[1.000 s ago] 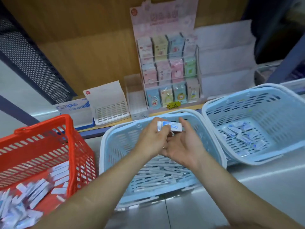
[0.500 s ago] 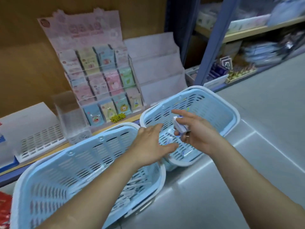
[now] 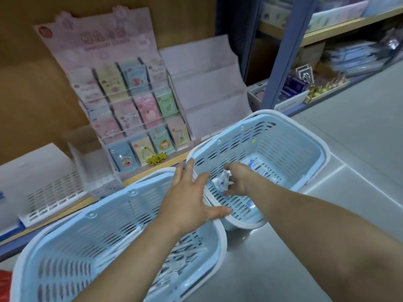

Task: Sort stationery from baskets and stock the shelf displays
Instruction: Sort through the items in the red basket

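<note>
The near basket (image 3: 91, 214) holds thin wrapped items (image 3: 181, 258). Over the place where its rim meets the next one, the left hand (image 3: 192, 197) is spread flat and holds nothing. Just beyond, the right hand (image 3: 238, 182) pinches a small blue-and-white packet (image 3: 222, 182) low inside the far basket (image 3: 283, 149). If the spread hand leans on the rims, it could jolt the baskets and make the packet miss.
</note>
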`<state>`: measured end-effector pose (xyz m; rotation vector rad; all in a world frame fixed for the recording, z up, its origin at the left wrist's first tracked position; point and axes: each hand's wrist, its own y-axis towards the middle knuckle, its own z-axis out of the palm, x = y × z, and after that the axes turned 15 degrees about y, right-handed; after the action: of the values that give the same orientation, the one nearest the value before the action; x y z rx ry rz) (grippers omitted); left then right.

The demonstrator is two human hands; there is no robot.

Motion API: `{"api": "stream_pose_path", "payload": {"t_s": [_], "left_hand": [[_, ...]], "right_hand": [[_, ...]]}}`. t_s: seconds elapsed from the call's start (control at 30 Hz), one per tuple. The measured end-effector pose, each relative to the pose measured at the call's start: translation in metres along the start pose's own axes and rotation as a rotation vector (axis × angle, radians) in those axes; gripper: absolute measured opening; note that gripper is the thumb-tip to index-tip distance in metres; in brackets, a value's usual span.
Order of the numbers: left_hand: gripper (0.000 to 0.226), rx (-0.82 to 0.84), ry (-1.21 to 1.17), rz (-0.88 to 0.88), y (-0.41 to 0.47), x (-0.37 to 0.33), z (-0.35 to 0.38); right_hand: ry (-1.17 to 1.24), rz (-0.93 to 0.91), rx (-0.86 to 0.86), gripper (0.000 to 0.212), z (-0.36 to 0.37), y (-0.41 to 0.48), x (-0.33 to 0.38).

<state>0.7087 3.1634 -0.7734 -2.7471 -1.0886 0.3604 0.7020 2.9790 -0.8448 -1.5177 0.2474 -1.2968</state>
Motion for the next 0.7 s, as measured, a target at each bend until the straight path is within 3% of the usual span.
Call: {"api": "stream_pose_path", "payload": {"t_s": [0.2,0.4,0.5,0.6,0.7], "left_hand": [[0.102,-0.002,-0.047,0.045,0.01,0.008,0.004],[0.062,-0.075,0.018,0.251,-0.012,0.038,-0.021],[0.045,-0.104,0.125,0.275,-0.044,0.075,-0.058],[0.032,-0.141,0.156,0.217,-0.089,0.121,-0.091],[0.017,-0.216,0.086,0.076,-0.146,0.168,-0.112]], "right_hand": [[0.042,-0.133,0.0,0.045,0.004,-0.015,0.004],[-0.143,-0.651,-0.001,0.03,0.029,-0.072,0.008],[-0.187,-0.704,0.236,0.023,0.071,-0.124,0.009],[-0.256,-0.545,0.631,0.02,0.124,-0.178,-0.009],[-0.451,-0.426,0.904,0.022,0.175,-0.219,-0.044]]}}
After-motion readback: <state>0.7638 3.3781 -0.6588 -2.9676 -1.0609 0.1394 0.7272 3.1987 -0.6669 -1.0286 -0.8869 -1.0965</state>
